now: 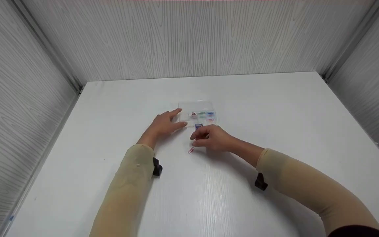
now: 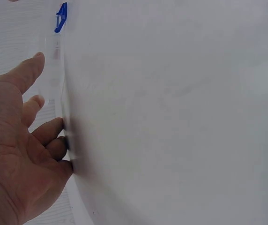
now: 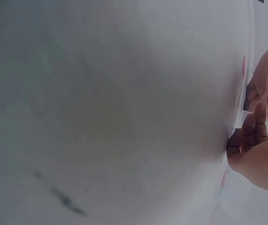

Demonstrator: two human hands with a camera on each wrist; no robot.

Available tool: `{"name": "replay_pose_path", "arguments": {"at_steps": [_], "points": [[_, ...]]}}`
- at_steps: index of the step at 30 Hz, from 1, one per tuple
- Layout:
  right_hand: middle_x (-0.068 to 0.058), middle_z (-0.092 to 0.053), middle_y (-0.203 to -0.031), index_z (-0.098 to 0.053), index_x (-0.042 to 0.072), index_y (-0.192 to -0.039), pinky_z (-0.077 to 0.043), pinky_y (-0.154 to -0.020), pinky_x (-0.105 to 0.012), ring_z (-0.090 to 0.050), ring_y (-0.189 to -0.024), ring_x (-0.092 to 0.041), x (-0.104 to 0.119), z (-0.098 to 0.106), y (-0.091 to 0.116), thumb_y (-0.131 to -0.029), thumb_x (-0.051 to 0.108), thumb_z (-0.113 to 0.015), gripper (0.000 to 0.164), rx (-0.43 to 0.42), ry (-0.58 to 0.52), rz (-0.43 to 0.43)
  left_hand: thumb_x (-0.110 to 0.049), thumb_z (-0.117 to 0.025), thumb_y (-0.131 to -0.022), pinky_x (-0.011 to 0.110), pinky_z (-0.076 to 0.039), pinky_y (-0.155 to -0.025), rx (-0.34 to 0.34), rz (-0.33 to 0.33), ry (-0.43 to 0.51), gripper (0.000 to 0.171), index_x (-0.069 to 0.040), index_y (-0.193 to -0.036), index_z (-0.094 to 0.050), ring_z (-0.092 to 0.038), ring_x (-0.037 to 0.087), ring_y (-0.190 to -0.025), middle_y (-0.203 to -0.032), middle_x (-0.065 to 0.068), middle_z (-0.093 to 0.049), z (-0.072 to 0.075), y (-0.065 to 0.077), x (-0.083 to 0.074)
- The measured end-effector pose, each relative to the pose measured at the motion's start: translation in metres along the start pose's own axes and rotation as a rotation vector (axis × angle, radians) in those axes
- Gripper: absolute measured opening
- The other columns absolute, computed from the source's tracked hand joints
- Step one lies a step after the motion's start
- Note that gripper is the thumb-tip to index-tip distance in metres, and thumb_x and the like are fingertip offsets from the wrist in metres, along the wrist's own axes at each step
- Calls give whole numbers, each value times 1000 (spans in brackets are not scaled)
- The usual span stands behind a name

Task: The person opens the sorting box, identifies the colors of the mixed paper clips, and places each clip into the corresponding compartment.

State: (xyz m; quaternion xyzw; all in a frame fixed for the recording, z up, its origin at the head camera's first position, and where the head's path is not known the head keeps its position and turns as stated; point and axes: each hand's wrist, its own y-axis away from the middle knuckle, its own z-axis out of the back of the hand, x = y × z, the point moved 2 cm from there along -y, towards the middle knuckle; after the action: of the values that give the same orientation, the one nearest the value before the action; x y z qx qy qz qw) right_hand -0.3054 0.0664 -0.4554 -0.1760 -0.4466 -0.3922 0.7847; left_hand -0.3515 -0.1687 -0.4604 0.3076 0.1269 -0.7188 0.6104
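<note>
A small clear compartment box (image 1: 197,116) sits near the middle of the white worktop (image 1: 275,108), with bits of red, green and blue showing in its cells. The left hand (image 1: 164,125) lies at the box's 9 o'clock, fingers stretched out fairly straight and spread, the fingertips touching the box's left edge; in the left wrist view the same fingers (image 2: 28,75) rest relaxed against clear plastic, with a blue clip (image 2: 61,18) showing further along. The right hand (image 1: 211,137) sits at the box's 6 o'clock, just beside its near edge, with fingers curled inward and the tips drawn together close to a blue piece (image 1: 198,126) at the front of the box; whether it actually pinches anything I cannot tell, and the right wrist view is too blurred to help. A red paper clip (image 1: 191,150) lies loose on the worktop at the right hand's 8 o'clock, just beside it and not touched.
</note>
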Motion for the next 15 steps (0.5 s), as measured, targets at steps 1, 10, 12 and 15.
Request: {"name": "replay_pose_path", "arguments": {"at_steps": [1, 10, 12, 15], "points": [[4, -72, -98, -81, 13, -113, -49, -78, -26, -58, -89, -16, -1, -2, 0, -98, 18, -79, 17, 9, 6, -7, -57, -64, -100, 54, -20, -129, -2, 3, 0, 79, -29, -168, -36, -24, 34, -160, -171, 10, -34, 0, 0, 0], [5, -76, -105, -83, 16, -113, -50, -81, -25, -60, -93, -14, -7, -11, -1, -95, 19, -82, 18, 46, -6, -19, -58, -64, -100, 55, -19, -129, -7, 4, -5, 80, -28, -168, -36, -24, 35, -160, -171, 9, -34, -3, 0, 1], [5, -76, -106, -83, 17, -113, -50, -81, -26, -60, -94, -14, -7, -11, -1, -95, 19, -83, 19, 48, -3, -16, -58, -64, -100, 56, -18, -129, -9, 5, -2, 79, -29, -168, -36, -23, 35, -160, -171, 9, -34, -2, 0, 1], [5, -77, -106, -83, 17, -114, -50, -82, -27, -60, -95, -15, -7, -11, -2, -94, 21, -84, 21, 54, 12, 1, -59, -64, -100, 56, -17, -129, -11, 7, 1, 79, -30, -168, -36, -23, 34, -161, -172, 8, -33, -1, 0, 0]]}}
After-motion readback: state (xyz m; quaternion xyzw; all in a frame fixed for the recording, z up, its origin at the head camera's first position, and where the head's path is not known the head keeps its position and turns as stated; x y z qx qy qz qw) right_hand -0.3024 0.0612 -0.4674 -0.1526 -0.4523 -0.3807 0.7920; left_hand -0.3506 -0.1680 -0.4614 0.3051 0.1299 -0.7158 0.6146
